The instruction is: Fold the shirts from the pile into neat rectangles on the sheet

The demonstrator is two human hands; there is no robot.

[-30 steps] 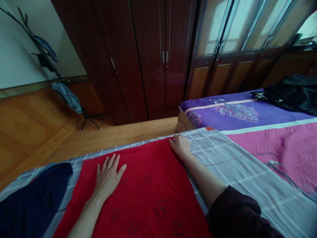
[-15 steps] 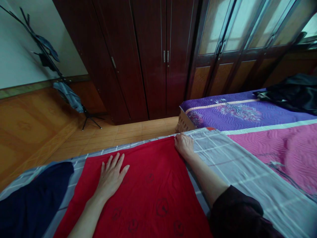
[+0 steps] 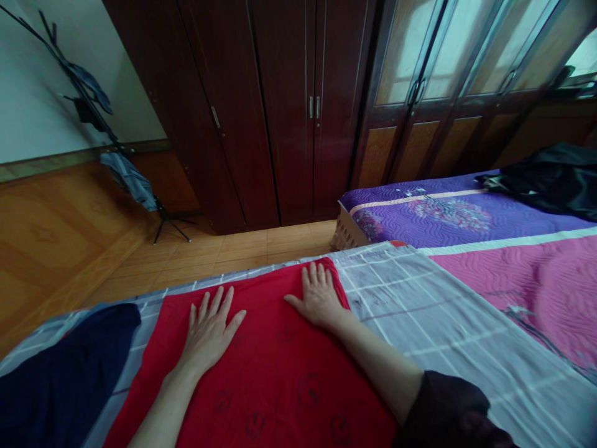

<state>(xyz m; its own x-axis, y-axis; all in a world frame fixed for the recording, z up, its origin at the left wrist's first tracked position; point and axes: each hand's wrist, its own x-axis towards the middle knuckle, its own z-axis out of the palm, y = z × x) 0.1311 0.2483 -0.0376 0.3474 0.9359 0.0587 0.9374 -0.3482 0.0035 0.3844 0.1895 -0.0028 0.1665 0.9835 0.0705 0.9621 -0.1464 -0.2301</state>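
a red cloth [image 3: 275,386] with dark round prints lies flat across the lower middle of the frame, smooth and spread on a grey checked sheet [image 3: 420,317]. the left hand [image 3: 209,330] and the right hand [image 3: 319,297] both rest palm down on it, near each other, fingers spread wide, holding nothing. a navy cloth [image 3: 56,379] lies just beside its edge, at the lower left.
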